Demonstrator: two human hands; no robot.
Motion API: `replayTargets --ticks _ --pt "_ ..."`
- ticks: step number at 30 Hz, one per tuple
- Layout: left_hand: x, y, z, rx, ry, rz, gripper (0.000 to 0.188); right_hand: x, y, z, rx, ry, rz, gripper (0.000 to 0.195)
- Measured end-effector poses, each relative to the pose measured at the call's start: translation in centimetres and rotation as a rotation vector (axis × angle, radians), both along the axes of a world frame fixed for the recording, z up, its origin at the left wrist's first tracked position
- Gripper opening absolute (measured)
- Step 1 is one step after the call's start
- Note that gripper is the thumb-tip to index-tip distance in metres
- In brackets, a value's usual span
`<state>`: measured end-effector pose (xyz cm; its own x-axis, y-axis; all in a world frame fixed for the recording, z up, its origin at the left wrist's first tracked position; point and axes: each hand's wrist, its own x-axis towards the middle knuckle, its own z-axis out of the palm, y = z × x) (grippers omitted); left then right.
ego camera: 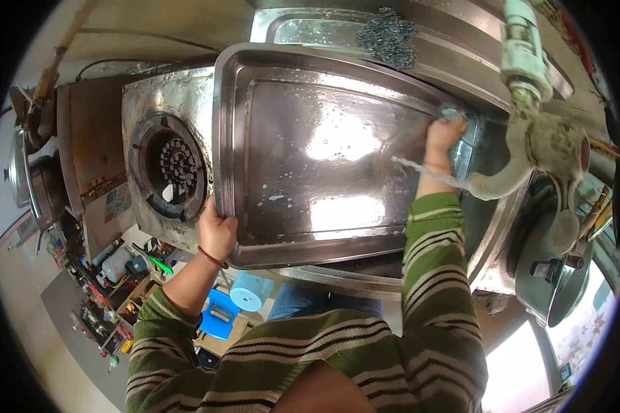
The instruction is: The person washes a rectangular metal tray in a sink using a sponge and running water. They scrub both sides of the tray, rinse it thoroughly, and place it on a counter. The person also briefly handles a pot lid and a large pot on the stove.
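A large rectangular stainless-steel tray (pixel 289 155) is tilted over the sink (pixel 488 222), its inside wet and dotted with droplets and suds. My left hand (pixel 217 232) grips the tray's left rim near the lower corner, thumb on the inner side. At the tray's far right corner, my right hand (pixel 444 135) presses a pale scrubbing pad (pixel 450 113) against the metal; the hand is slightly blurred and covers much of the pad. From the stained faucet (pixel 501 180) on the right, a stream of water (pixel 434 175) passes across my right forearm area towards the tray.
A gas burner (pixel 173 165) sits left of the tray. Behind the tray, a dark mesh-like scrubber (pixel 387 37) lies on the metal ledge. A lidded pan (pixel 540 281) stands at right. Below are a blue stool (pixel 219 312) and a light-blue bucket (pixel 250 291).
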<state>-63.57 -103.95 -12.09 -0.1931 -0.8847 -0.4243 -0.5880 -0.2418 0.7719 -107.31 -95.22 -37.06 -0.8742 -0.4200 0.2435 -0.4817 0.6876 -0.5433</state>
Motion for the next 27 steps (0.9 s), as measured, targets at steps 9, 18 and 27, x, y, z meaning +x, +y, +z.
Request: replayTargets --ticks 9,18,27 --pt "0.8 -0.1 -0.7 0.032 0.006 0.008 0.049 21.7 -16.5 15.5 -0.378 -0.377 0.604 0.039" --pt "0.1 -0.5 -0.2 0.033 0.056 -0.024 0.049 25.5 -19.1 17.2 -0.709 -0.592 0.629 0.031" --pt "0.1 -0.6 0.4 0.017 -0.046 -0.102 0.049 22.9 -19.5 15.8 -0.656 -0.29 -0.105 0.014"
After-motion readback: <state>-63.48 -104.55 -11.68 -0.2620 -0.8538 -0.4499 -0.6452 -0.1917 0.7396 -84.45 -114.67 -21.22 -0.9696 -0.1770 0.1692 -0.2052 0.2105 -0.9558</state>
